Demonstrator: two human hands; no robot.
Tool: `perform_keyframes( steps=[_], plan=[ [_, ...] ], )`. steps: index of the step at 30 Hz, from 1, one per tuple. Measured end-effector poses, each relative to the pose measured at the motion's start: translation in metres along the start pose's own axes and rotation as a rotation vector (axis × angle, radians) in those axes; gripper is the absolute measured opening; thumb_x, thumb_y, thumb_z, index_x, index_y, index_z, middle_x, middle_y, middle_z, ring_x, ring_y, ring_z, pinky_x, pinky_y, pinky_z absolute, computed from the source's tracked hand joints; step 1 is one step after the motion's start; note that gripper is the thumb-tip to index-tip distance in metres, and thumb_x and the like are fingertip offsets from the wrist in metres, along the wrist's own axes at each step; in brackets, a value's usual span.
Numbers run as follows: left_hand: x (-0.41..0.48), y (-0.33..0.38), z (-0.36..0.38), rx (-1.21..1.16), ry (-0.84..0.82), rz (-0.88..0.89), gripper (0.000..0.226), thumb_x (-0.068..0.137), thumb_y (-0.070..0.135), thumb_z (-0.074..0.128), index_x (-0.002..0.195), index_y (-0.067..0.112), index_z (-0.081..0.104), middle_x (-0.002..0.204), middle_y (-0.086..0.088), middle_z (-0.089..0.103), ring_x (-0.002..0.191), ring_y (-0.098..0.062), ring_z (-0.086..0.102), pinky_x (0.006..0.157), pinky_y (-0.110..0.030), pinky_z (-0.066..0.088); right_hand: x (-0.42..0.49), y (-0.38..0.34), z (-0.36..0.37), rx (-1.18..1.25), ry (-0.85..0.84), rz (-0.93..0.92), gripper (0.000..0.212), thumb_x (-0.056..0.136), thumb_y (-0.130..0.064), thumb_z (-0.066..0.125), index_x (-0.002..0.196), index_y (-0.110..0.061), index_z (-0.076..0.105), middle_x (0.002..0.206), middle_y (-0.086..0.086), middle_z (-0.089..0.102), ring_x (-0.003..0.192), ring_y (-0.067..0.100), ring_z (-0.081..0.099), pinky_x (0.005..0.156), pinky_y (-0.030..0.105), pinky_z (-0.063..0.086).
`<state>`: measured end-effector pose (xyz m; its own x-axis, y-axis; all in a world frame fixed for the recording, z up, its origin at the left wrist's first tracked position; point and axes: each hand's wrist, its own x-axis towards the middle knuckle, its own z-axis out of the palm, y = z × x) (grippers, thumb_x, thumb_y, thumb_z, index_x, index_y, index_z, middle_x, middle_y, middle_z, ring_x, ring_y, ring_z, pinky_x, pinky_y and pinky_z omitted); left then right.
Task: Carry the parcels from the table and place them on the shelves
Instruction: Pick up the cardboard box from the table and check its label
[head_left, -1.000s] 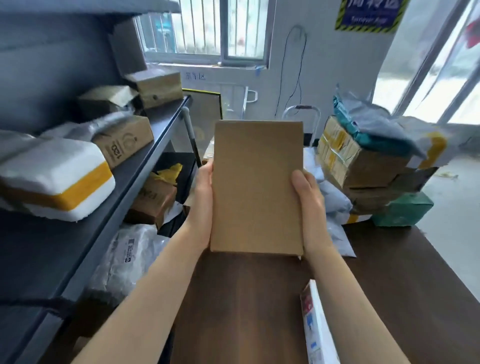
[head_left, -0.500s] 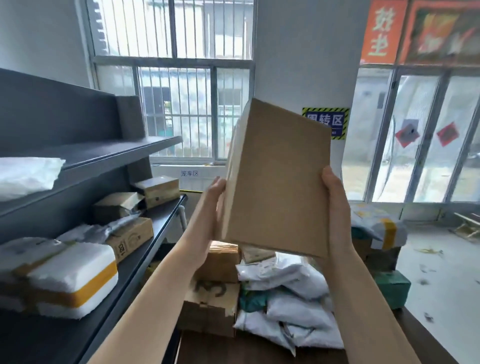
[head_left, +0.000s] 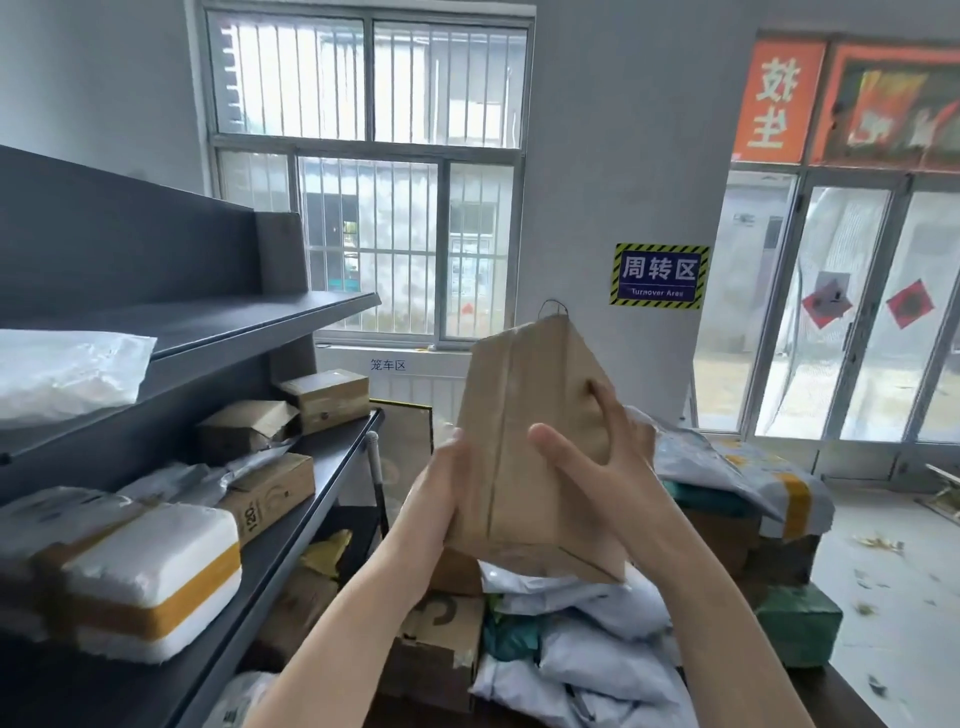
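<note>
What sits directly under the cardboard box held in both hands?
Under the cardboard box lie white poly mailers and a brown carton on the table. What lies deeper in the pile is covered.

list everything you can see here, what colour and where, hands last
flat brown cardboard parcel: 1, brown, held up in the middle, tilted
dark grey metal shelves: 2 levels seen, left
white plastic mailer bag: 1, white, upper shelf
white foam box with yellow tape: 1, middle shelf, near end
brown cardboard boxes: at least 3, middle shelf, farther along
white and grey poly mailers: a pile, count unclear, below the hands
green wrapped parcel: 1, green, lower right
blue and yellow wall sign: 1, on the pillar
barred window: 1, back wall
left hand: 1, on the parcel's left edge
right hand: 1, spread across its front
</note>
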<state>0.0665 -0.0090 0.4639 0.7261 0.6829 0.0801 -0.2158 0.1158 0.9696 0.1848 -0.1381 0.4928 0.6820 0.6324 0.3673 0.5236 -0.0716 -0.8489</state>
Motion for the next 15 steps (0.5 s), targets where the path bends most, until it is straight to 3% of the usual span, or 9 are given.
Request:
perform_keyframes(
  steps=[3, 5, 7, 9, 11, 13, 15],
  plan=[
    [0.001, -0.003, -0.015, -0.052, -0.019, 0.089, 0.053, 0.095, 0.059, 0.035, 0.114, 0.027, 0.073, 0.126, -0.005, 0.070, 0.121, -0.026, 0.061, 0.104, -0.048, 0.042, 0.004, 0.019, -0.001, 0.468, -0.076, 0.050, 0.089, 0.060, -0.075, 0.070, 0.141, -0.051, 0.043, 0.144, 0.000, 0.052, 0.119, 0.022, 0.060, 0.100, 0.051, 0.051],
    [0.009, -0.003, -0.014, 0.079, 0.005, 0.114, 0.042, 0.093, 0.054, 0.044, 0.115, 0.032, 0.071, 0.124, -0.001, 0.071, 0.117, -0.021, 0.062, 0.104, -0.047, 0.042, 0.001, 0.031, 0.002, 0.803, -0.135, 0.089, 0.064, 0.070, -0.059, 0.073, 0.128, -0.033, 0.067, 0.125, 0.007, 0.073, 0.106, 0.024, 0.073, 0.084, 0.044, 0.061],
    [0.015, -0.003, -0.010, 0.113, 0.060, 0.045, 0.040, 0.098, 0.039, 0.046, 0.131, 0.021, 0.061, 0.116, -0.007, 0.070, 0.103, -0.019, 0.067, 0.095, -0.040, 0.048, -0.003, 0.040, 0.009, 1.026, -0.142, 0.098, 0.025, 0.085, -0.044, 0.066, 0.093, -0.029, 0.084, 0.090, 0.002, 0.082, 0.076, 0.017, 0.079, 0.061, 0.030, 0.062],
    [0.018, -0.011, -0.012, 0.003, 0.040, -0.072, 0.041, 0.099, 0.037, 0.046, 0.123, 0.010, 0.064, 0.096, -0.011, 0.071, 0.074, -0.019, 0.072, 0.074, -0.033, 0.052, -0.003, 0.053, 0.016, 1.111, -0.096, 0.097, 0.033, 0.090, -0.037, 0.057, 0.074, -0.028, 0.084, 0.072, -0.002, 0.079, 0.061, 0.013, 0.077, 0.052, 0.026, 0.060],
    [0.017, -0.016, -0.015, -0.113, 0.004, -0.175, 0.049, 0.091, 0.052, 0.051, 0.109, 0.014, 0.076, 0.098, -0.013, 0.076, 0.072, -0.024, 0.073, 0.075, -0.036, 0.053, -0.002, 0.061, 0.017, 1.133, -0.086, 0.149, 0.032, 0.088, -0.039, 0.057, 0.075, -0.023, 0.081, 0.066, 0.000, 0.077, 0.057, 0.015, 0.075, 0.049, 0.026, 0.059],
    [0.017, -0.019, -0.022, -0.157, -0.031, -0.150, 0.049, 0.087, 0.059, 0.052, 0.101, 0.022, 0.080, 0.105, -0.014, 0.078, 0.082, -0.028, 0.074, 0.084, -0.040, 0.053, 0.001, 0.064, 0.016, 1.033, -0.082, 0.165, 0.026, 0.091, -0.040, 0.059, 0.090, -0.022, 0.078, 0.077, 0.001, 0.081, 0.069, 0.016, 0.079, 0.058, 0.030, 0.064],
    [0.018, -0.012, -0.024, -0.167, -0.010, -0.090, 0.046, 0.087, 0.058, 0.051, 0.097, 0.025, 0.081, 0.107, -0.016, 0.077, 0.089, -0.031, 0.072, 0.092, -0.047, 0.050, 0.007, 0.064, 0.013, 0.800, -0.046, 0.139, 0.032, 0.085, -0.046, 0.067, 0.112, -0.030, 0.073, 0.110, 0.006, 0.078, 0.101, 0.025, 0.075, 0.090, 0.045, 0.061]
  ],
)
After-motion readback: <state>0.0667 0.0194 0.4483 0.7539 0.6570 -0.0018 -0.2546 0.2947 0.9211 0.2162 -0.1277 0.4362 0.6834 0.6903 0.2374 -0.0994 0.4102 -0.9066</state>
